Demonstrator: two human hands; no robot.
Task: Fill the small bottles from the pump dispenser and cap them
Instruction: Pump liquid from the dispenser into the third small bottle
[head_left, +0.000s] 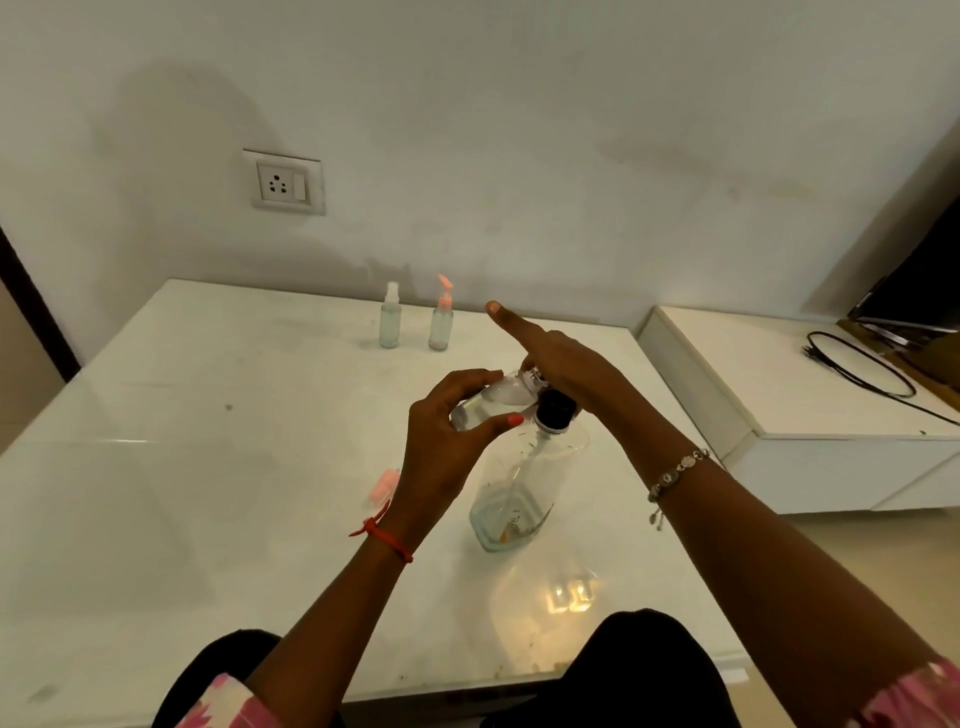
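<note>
On the white glossy table (208, 467), centre, stands a clear glass pump dispenser (524, 483); the right hand (566, 364) presses its top, forefinger straight; the left hand (441, 441) grips a small clear bottle (488, 402), tilted at its 11 o'clock.

Tabletop (156, 415) open leftward; pink cap (383, 486), probably, lies there.

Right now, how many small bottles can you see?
3: a white-topped bottle and a pink-topped bottle stand side by side at the table's back; the third bottle is tilted in the left hand.
</note>
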